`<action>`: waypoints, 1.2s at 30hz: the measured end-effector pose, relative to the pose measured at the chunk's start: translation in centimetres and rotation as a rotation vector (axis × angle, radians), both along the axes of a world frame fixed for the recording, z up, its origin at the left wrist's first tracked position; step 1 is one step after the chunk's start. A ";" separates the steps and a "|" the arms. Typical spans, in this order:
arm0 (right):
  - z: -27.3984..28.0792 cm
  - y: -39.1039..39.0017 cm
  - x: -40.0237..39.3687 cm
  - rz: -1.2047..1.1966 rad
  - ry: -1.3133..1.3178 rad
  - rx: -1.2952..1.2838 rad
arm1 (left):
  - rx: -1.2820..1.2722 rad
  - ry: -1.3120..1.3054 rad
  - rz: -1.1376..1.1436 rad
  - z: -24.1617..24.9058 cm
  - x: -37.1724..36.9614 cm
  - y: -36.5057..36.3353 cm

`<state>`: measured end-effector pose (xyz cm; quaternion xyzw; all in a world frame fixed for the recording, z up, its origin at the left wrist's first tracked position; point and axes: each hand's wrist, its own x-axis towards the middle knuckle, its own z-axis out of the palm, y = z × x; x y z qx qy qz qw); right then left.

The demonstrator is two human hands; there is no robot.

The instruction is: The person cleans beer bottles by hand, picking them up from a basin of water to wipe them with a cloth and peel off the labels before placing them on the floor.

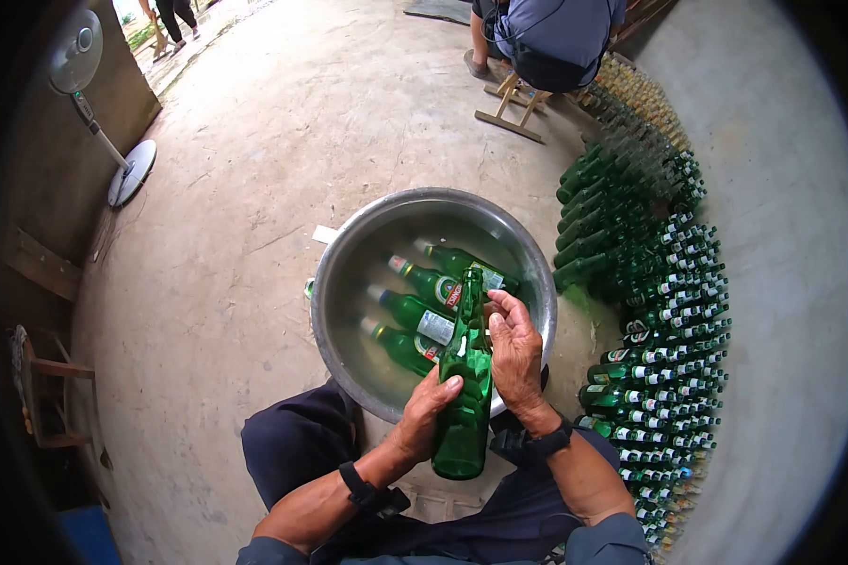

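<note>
My left hand (427, 411) is wrapped round the lower body of a green glass beer bottle (463, 450), held tilted over the basin's near rim with its neck pointing away from me. Beside the bottle's neck and shoulder is my right hand (514, 353), its fingers curled and its thumb close to the forefinger; I cannot tell what is between them. Under both hands stands a round metal basin (325, 353) of cloudy water. Several labelled green bottles (415, 310) lie side by side in it, partly under water.
Rows of green bottles (664, 367) line the wall on my right. Ahead, a person (556, 38) sits on a low wooden stool (511, 122). A standing fan (104, 141) is at the far left, with a wooden chair (61, 386) nearer. Another person's legs (174, 19) show beyond the doorway.
</note>
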<state>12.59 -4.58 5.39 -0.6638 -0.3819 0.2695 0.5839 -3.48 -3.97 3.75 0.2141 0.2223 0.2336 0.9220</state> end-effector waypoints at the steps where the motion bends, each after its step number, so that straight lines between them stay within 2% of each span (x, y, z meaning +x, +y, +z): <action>1: 0.0 0.0 0.0 0.001 -0.001 0.001 | -0.004 0.007 0.000 0.1 0.0 0.1; 4: -0.2 -0.1 0.0 -0.052 -0.059 0.035 | -0.008 0.047 0.005 0.9 0.2 0.1; 6: 0.2 -0.1 0.2 -0.038 -0.275 0.035 | 0.000 0.046 0.000 0.6 0.1 0.1; 15: 1.2 0.1 -0.1 0.036 -0.467 0.108 | 0.058 0.109 0.024 1.1 -0.1 0.3; 22: 1.8 0.1 -0.1 0.071 -0.496 0.162 | 0.180 0.184 0.052 1.1 0.0 0.4; 32: 1.7 0.0 0.6 0.188 -0.615 0.163 | 0.168 0.202 0.040 0.6 0.0 0.4; 34: 1.6 0.1 0.3 0.081 -0.445 0.107 | 0.189 0.212 0.050 0.6 0.2 0.3; 36: 1.5 0.1 0.6 0.061 -0.417 0.082 | 0.193 0.217 0.037 0.1 0.2 0.1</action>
